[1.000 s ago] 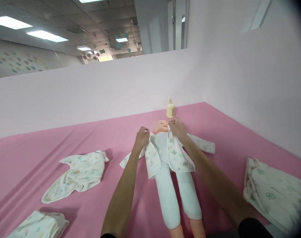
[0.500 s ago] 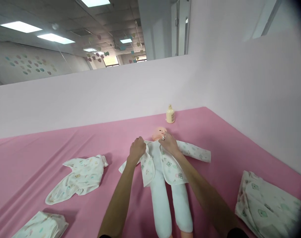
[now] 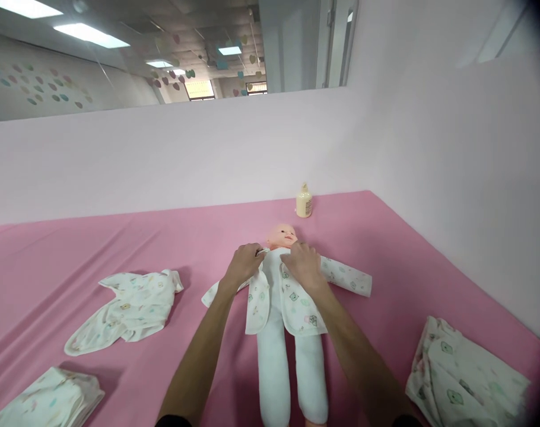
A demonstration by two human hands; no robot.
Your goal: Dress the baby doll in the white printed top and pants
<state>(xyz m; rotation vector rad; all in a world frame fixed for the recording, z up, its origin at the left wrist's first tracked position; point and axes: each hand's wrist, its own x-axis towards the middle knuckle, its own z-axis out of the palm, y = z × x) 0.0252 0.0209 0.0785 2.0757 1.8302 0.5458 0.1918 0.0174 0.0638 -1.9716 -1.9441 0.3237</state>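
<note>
A baby doll (image 3: 282,236) lies on its back on a pink sheet, its body and legs white. It wears a white printed baby jacket (image 3: 302,308), open down the front, with both sleeves spread sideways. My left hand (image 3: 244,264) is closed on the jacket's edge at the shoulder on the left. On the other side, my right hand (image 3: 302,264) lies curled over the jacket's front edge near the doll's neck, gripping the cloth; its fingertips are partly hidden.
A cream pump bottle (image 3: 304,203) stands behind the doll's head. To the left lie a crumpled printed garment (image 3: 132,308) and a folded printed cloth (image 3: 47,398). Another folded cloth (image 3: 466,376) is at the right. White walls border the pink sheet (image 3: 199,237).
The right hand has shifted down from beside the doll's face to the chest, uncovering the face. My left hand stays at the jacket's shoulder. The view has moved slightly.
</note>
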